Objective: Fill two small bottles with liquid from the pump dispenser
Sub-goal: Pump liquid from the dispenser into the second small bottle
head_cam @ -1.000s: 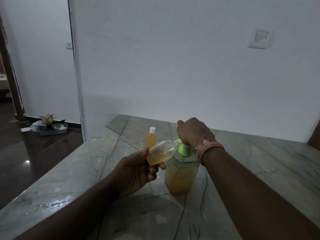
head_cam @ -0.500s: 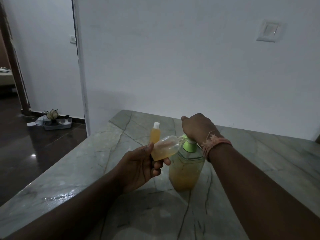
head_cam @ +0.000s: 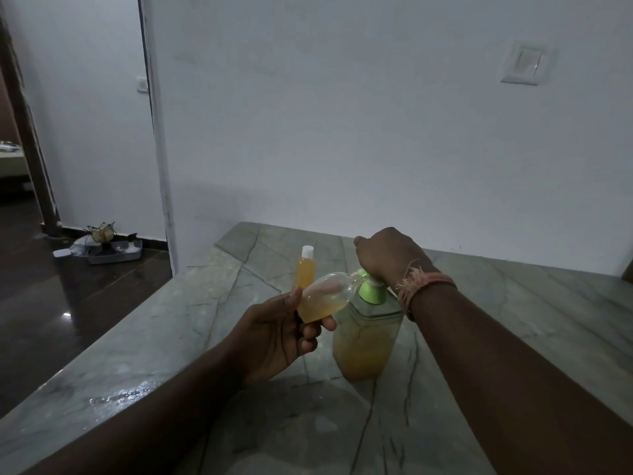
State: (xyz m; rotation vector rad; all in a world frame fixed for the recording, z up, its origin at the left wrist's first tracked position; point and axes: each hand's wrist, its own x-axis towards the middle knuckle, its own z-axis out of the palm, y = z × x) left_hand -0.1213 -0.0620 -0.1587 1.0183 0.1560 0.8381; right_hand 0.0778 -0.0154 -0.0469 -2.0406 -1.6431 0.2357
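My left hand (head_cam: 274, 334) grips the half-full small bottle (head_cam: 325, 298) at its base; it looks light, soft, slippery. My right hand (head_cam: 387, 257), curled, presses the pump dispenser (head_cam: 368, 332).

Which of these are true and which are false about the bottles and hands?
1. The left hand holds a tilted small bottle. True.
2. That bottle is full to the top. False: it is only partly filled with yellow liquid.
3. The right hand rests on top of the pump dispenser. True.
4. The capped bottle lies on its side. False: it stands upright on the marble table.
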